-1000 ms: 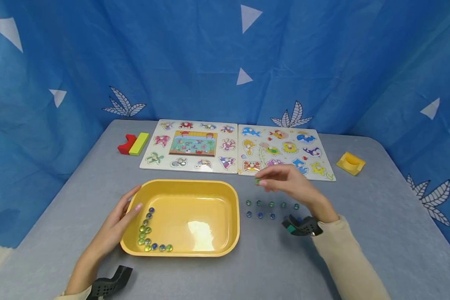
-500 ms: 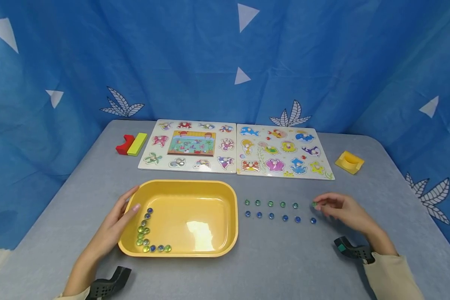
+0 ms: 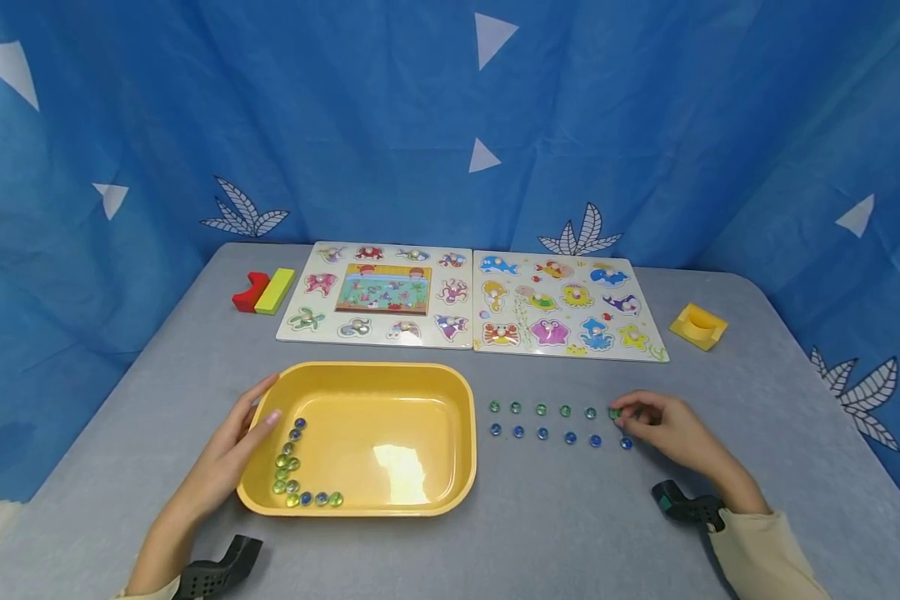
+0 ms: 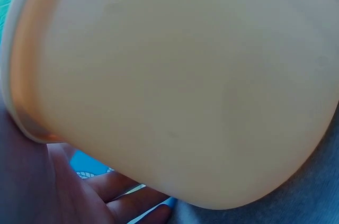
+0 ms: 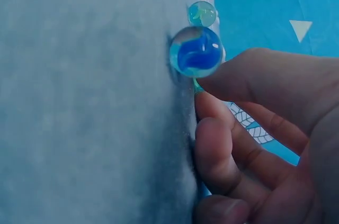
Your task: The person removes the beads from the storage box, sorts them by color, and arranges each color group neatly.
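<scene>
A yellow tray [image 3: 468,433] stands on the table at centre left. My left hand [image 3: 228,446] holds its left rim, thumb over the edge and fingers outside. Green and blue marbles lie along the tray's left side and front-left corner. Right of the tray, several marbles form a back green row [image 3: 542,410] and a front blue row [image 3: 543,434]. My right hand [image 3: 667,429] pinches a green marble [image 3: 615,413] at the right end of the green row, low at the table. Close in front of the thumb sits a blue marble [image 5: 196,52]; in the right wrist view it partly hides the pinched one.
Two puzzle boards, one with an aquarium picture [image 3: 375,332] and one with sea animals [image 3: 528,350], lie side by side at the back. A red block [image 3: 251,293] and a green block [image 3: 274,292] rest back left, a yellow block [image 3: 699,327] back right. Blue curtain hangs behind.
My right hand has carried the green marble from near the right board rightward and down to the table, then slightly left to the row's end. The left hand stays at the tray.
</scene>
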A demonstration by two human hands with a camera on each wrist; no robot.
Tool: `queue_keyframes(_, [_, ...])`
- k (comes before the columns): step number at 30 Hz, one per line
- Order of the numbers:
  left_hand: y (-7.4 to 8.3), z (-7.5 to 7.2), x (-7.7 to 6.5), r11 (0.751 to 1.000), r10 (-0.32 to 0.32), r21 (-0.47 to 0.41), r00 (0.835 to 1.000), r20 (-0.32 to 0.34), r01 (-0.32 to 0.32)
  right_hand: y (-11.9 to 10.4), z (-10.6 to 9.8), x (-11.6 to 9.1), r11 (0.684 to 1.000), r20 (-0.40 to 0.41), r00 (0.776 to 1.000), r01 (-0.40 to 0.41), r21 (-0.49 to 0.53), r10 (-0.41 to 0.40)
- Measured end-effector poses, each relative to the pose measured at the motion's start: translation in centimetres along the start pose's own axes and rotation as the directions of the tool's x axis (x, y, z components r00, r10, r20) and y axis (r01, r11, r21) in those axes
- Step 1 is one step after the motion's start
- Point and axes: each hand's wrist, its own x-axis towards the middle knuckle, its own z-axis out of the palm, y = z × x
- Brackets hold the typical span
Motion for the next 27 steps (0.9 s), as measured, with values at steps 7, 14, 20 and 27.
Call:
queue_keyframes(7, [-0.1,0.0,-0.1,1.000,0.001,-0.005,1.000,0.002,-0.001,-0.3,-0.7,-0.4,1.000,0.007,1.000,-0.015,0.004,0.015])
queue_keyframes(14, [-0.1,0.0,0.0,1.000,0.002,-0.009,1.000,0.002,-0.002,-2.5,-2.0,-0.7,0.997,0.015,0.998,0.056,0.056,-0.057])
queue_keyframes(20, [-0.1,0.0,0.1,1.000,0.004,-0.007,1.000,0.004,-0.004,-7.4,-2.4,0.9,0.959,0.110,0.970,0.191,0.211,-0.217])
queue_keyframes(27, [-0.2,0.0,0.1,1.000,-0.001,-0.006,1.000,0.003,0.001,-16.4,-0.2,4.7,0.871,0.281,0.856,0.319,0.373,-0.434])
